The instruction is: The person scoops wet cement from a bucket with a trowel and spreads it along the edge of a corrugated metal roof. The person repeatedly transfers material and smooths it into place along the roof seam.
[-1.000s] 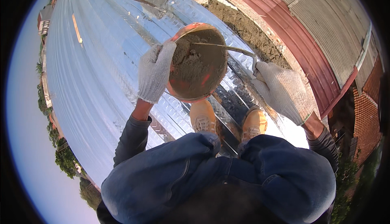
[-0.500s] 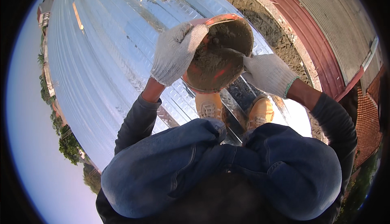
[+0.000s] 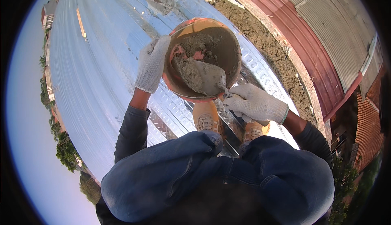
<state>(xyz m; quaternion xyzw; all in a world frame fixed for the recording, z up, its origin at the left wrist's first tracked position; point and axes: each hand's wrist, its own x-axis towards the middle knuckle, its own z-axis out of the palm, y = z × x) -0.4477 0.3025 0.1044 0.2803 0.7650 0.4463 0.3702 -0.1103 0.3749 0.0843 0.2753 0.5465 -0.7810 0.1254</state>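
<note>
My left hand (image 3: 154,64) grips the bucket (image 3: 199,28). My right hand (image 3: 256,103) holds a trowel (image 3: 212,77) inside it, mortar (image 3: 190,73) on the blade.

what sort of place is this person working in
Likely a rooftop building or repair site: shiny metal sheeting spreads out to the person's left, red corrugated roofing lies to the right, and the left hand holds a bucket of mortar-like mix.

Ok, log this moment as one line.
left hand: holding bucket | right hand: gripping trowel | trowel: inside bucket, mortar on it | tan shoes: below bucket
</note>
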